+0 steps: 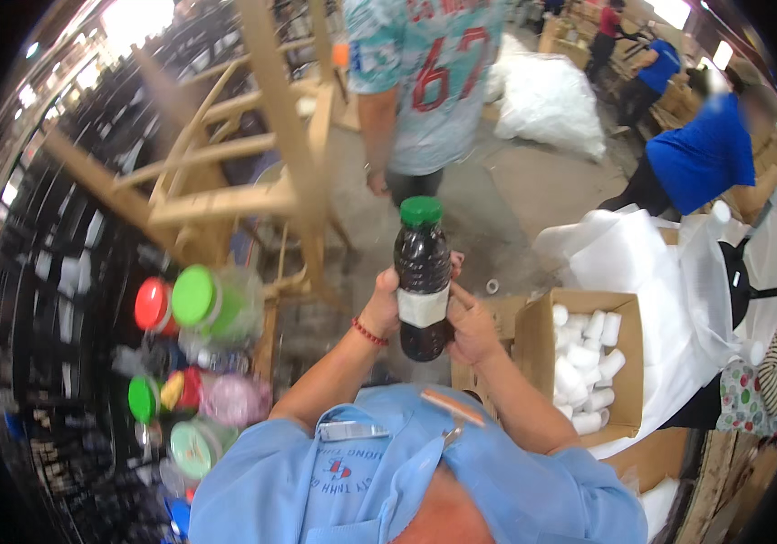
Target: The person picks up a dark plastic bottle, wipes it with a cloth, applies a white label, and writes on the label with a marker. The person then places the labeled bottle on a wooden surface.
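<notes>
A dark plastic bottle (420, 254) with a green cap (421, 211) and a pale label stands nearly upright in front of my chest. On its left side, my left hand (382, 302) is closed against the bottle, with a red bead bracelet (369, 333) at the wrist. My right hand (472, 330) grips the other side, near the label. Some fingers of both hands are hidden behind the bottle. The cap is on, and the contents look dark.
To the right, a cardboard box (624, 381) holds several white foam rolls (579, 367), beside white foam sheeting (651, 272). Jars with green (193, 296) and red lids (154, 305) stand left, below a wooden chair frame (225, 213). A person (429, 100) stands ahead; others work at right.
</notes>
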Demonstrator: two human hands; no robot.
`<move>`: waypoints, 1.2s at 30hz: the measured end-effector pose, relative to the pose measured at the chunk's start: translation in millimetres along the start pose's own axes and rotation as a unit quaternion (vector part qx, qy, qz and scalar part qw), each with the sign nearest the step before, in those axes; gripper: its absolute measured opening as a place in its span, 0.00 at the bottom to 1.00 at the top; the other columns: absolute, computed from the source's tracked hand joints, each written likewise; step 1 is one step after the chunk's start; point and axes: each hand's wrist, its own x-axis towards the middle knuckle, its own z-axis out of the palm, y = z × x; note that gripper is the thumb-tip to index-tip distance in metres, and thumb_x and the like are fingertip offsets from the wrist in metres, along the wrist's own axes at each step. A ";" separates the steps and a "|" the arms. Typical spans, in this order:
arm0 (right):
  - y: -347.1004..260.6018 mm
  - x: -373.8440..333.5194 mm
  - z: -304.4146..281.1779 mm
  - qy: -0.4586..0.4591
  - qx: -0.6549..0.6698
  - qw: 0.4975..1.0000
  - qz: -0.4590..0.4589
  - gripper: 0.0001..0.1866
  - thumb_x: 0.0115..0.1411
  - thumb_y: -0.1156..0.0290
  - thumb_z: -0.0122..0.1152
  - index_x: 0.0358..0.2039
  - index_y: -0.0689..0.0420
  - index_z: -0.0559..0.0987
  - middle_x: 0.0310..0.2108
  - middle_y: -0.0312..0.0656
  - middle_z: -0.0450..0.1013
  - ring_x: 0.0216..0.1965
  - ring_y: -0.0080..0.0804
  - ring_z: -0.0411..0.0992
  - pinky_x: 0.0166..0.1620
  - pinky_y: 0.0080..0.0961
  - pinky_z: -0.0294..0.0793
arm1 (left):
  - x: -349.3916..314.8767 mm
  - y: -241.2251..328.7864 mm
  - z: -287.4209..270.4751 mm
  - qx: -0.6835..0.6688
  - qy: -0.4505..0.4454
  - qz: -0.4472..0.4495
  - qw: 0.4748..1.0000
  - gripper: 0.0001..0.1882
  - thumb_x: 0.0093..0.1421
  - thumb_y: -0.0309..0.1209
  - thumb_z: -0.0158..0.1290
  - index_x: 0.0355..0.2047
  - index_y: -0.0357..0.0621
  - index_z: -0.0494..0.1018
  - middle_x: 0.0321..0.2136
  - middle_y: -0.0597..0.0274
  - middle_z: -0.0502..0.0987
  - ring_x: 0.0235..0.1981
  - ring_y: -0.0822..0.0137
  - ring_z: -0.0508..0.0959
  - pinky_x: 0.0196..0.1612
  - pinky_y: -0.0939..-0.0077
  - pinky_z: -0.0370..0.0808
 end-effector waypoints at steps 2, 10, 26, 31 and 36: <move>-9.9 28.6 -13.7 0.051 0.003 0.999 -0.017 0.26 0.65 0.64 0.59 0.61 0.59 0.69 0.56 0.40 0.72 0.55 0.33 0.71 0.59 0.36 0.71 | 43.9 3.5 -14.2 0.013 -0.012 -0.012 1.000 0.53 0.50 0.74 0.49 0.56 0.35 0.68 0.54 0.54 0.72 0.57 0.63 0.71 0.62 0.65 0.66; -80.6 146.4 -86.1 0.058 -0.088 0.987 -0.119 0.31 0.67 0.58 0.55 0.64 0.65 0.64 0.58 0.41 0.69 0.56 0.29 0.68 0.60 0.27 0.65 | 209.2 -32.2 -89.4 -0.002 -0.039 -0.052 0.998 0.49 0.52 0.69 0.54 0.57 0.36 0.68 0.53 0.55 0.74 0.52 0.65 0.75 0.56 0.68 0.72; -234.8 449.0 -268.0 0.132 -0.114 0.975 -0.139 0.24 0.68 0.76 0.51 0.65 0.61 0.66 0.59 0.42 0.69 0.58 0.28 0.67 0.62 0.28 0.64 | 515.3 -50.8 -207.3 0.369 0.202 -0.060 0.905 0.39 0.51 0.36 0.68 0.58 0.39 0.59 0.49 0.57 0.73 0.49 0.66 0.74 0.54 0.66 0.72; -273.4 550.9 -312.1 0.208 -0.157 0.958 -0.121 0.24 0.68 0.78 0.49 0.65 0.60 0.66 0.58 0.42 0.70 0.58 0.28 0.66 0.62 0.28 0.63 | 617.3 -56.5 -273.1 0.385 0.149 -0.043 0.910 0.40 0.52 0.32 0.67 0.59 0.38 0.55 0.51 0.54 0.72 0.52 0.62 0.74 0.55 0.64 0.72; -368.8 587.7 -347.7 0.236 -0.368 0.889 -0.139 0.20 0.65 0.78 0.53 0.59 0.62 0.72 0.55 0.43 0.72 0.58 0.29 0.66 0.63 0.28 0.61 | 729.8 -63.7 -323.9 0.149 0.045 -0.164 0.974 0.35 0.54 0.30 0.64 0.57 0.41 0.58 0.43 0.58 0.76 0.44 0.66 0.78 0.50 0.65 0.76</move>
